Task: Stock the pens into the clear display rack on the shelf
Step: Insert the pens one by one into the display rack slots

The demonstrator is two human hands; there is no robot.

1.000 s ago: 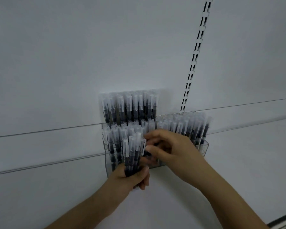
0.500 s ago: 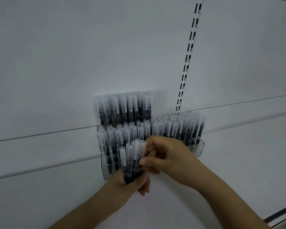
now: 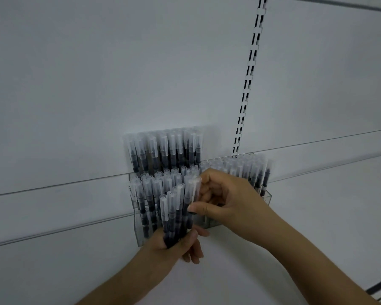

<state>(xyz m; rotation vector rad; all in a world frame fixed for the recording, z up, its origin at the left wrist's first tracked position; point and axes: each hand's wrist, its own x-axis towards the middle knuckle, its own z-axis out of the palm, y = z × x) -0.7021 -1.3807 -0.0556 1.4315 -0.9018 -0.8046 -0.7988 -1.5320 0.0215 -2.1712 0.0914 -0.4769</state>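
Frosted-capped pens point(image 3: 174, 216) against clear rack point(image 3: 266, 195)

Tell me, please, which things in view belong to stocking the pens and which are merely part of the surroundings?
Belong to the job:
- bundle of pens, gripped by the left hand
- single pen, pinched by the right hand
- clear display rack
- pens already racked

Surroundings:
- slotted upright strip
- white back panel

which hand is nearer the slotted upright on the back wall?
Right. The right hand sits just below-left of the slotted upright; the left hand is lower and further left, gripping a pen bundle.
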